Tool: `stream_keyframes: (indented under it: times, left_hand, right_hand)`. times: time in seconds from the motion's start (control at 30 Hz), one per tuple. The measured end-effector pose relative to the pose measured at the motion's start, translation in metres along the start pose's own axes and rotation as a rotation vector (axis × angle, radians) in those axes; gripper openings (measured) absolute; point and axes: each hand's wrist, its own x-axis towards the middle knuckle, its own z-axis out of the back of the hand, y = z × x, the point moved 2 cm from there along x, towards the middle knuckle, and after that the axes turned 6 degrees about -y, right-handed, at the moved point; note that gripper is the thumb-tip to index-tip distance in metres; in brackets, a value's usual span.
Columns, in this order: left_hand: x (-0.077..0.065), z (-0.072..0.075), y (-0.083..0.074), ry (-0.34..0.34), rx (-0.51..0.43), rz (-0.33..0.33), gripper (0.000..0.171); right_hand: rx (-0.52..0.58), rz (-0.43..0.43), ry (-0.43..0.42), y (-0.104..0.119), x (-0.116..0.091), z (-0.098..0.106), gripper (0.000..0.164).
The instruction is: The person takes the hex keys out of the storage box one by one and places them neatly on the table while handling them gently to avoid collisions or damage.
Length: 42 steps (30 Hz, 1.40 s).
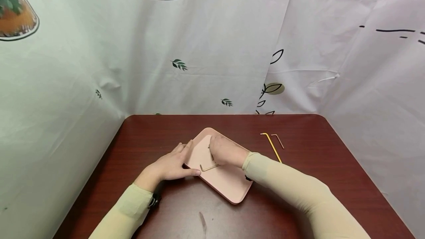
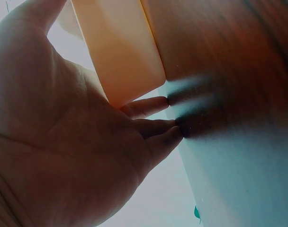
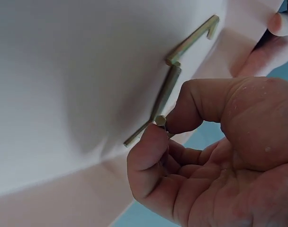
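A pink rectangular tray (image 1: 232, 189) lies at an angle on the table. My left hand (image 1: 170, 164) spreads along its left corner, with the thumb over the rim and straight fingers against the outside. Over the inside of the tray, my right hand (image 1: 226, 151) pinches a hex key (image 3: 160, 121) between thumb and forefinger. Its hexagonal end shows in the right wrist view, while the fingers hide most of the rest. A brass-coloured L-shaped hex key (image 3: 193, 40) lies on the tray floor, and another hex key (image 3: 166, 92) runs from its end toward the pinching fingertips.
Right of the tray, a long yellow hex key (image 1: 272, 146) lies on the dark red table (image 1: 159, 128), partly behind my right sleeve. A smaller copper-coloured hex key (image 1: 279, 141) sits beside it. White printed curtains (image 1: 212, 47) hang around the back and sides.
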Motion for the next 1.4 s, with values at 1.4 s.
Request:
stream_keyframes:
  times: [1.4]
  left_hand:
    - [-0.001,0.001,0.0,0.003,-0.007,0.004,0.129]
  right_hand:
    - [0.356,-0.357,-0.016,-0.003,-0.018,0.03,0.026]
